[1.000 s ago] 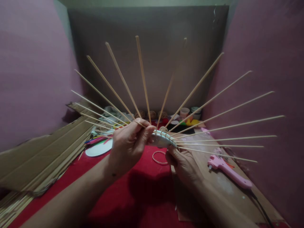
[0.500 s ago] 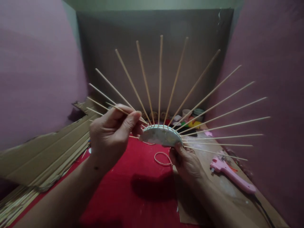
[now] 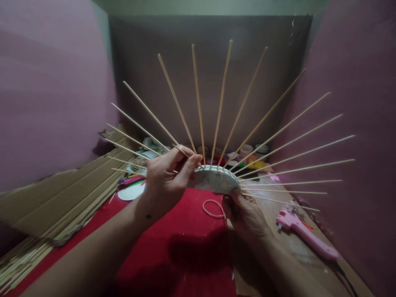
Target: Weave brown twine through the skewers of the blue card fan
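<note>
Sticks [image 3: 222, 103] stand fixed in a fan along the visible rim of the pale disc [image 3: 216, 181], raised above the red cloth [image 3: 154, 247]; what remains undone behind your left hand [image 3: 168, 175] cannot be told; that hand, bent inward, pinches a thin strip [image 3: 180, 150] near the rim, while your right hand [image 3: 247, 214], lower, clasps the disc's right end

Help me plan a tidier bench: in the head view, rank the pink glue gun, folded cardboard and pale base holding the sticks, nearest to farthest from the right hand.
From the right hand:
1. pale base, in its grip
2. pink glue gun, to its right
3. folded cardboard, far left
</note>
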Demonstrator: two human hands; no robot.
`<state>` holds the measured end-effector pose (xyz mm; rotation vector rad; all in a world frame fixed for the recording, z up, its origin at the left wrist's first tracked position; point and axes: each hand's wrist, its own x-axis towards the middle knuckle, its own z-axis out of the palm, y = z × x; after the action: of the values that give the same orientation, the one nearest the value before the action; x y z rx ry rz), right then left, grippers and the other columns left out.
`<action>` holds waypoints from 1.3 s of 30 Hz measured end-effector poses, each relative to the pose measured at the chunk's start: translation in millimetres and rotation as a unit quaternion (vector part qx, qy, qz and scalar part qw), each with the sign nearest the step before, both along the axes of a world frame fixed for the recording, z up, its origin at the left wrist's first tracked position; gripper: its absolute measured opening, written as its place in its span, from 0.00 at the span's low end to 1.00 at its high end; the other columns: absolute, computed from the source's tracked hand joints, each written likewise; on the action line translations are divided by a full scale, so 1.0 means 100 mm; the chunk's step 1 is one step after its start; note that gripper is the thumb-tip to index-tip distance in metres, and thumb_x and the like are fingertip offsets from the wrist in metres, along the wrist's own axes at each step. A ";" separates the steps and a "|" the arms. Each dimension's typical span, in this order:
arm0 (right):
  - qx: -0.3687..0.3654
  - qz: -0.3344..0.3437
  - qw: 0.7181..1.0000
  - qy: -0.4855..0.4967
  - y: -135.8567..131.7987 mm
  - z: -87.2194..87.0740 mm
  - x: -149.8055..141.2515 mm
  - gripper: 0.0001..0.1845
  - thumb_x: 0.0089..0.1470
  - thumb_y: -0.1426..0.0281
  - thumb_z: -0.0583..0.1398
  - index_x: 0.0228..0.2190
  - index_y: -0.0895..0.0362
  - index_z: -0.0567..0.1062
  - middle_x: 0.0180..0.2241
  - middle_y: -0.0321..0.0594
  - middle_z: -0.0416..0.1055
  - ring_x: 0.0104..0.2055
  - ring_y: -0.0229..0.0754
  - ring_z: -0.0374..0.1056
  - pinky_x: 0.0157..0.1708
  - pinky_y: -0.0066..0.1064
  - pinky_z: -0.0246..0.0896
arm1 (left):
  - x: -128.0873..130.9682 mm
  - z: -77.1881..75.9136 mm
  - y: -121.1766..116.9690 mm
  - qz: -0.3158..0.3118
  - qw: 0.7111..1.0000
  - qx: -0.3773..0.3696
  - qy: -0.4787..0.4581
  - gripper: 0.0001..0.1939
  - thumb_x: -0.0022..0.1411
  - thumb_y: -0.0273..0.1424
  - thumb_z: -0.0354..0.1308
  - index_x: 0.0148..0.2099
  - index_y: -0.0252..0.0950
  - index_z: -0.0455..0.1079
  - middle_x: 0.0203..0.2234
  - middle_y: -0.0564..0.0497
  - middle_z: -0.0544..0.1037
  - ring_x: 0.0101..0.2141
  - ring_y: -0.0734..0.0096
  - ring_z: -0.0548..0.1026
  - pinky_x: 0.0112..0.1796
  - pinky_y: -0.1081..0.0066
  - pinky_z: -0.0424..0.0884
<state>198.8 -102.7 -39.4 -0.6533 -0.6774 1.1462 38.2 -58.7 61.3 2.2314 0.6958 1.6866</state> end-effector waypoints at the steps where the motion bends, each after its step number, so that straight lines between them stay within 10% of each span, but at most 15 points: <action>1: 0.000 0.000 1.000 -0.001 0.00 0.00 0.00 0.15 0.39 0.62 0.68 0.22 0.60 0.71 0.13 0.29 0.59 0.15 0.26 0.47 0.12 0.20 0.40 | 0.00 0.00 -0.01 0.001 1.000 0.001 0.001 0.06 0.59 0.29 0.55 0.30 0.35 0.69 0.18 0.56 0.71 0.18 0.80 0.70 0.20 0.77 0.67; 31: 0.009 -0.011 0.999 -0.035 0.00 -0.03 0.03 0.15 0.43 0.62 0.66 0.21 0.60 0.70 0.13 0.30 0.59 0.14 0.26 0.47 0.14 0.21 0.37 | 0.00 -0.05 0.04 -0.001 0.998 0.020 0.064 0.06 0.60 0.29 0.54 0.30 0.35 0.68 0.16 0.56 0.72 0.18 0.78 0.72 0.20 0.77 0.68; 39: -0.016 0.024 0.998 0.063 0.03 0.02 0.06 0.20 0.35 0.59 0.69 0.29 0.58 0.72 0.23 0.37 0.74 0.14 0.26 0.51 0.11 0.19 0.40 | -0.03 0.12 0.03 -0.075 0.985 -0.087 -0.130 0.07 0.59 0.28 0.55 0.27 0.36 0.66 0.17 0.56 0.72 0.15 0.79 0.70 0.18 0.76 0.69</action>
<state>205.0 -99.7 -37.4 -0.5889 -0.5703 1.2348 34.7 -55.2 73.6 1.8535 0.5706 1.7279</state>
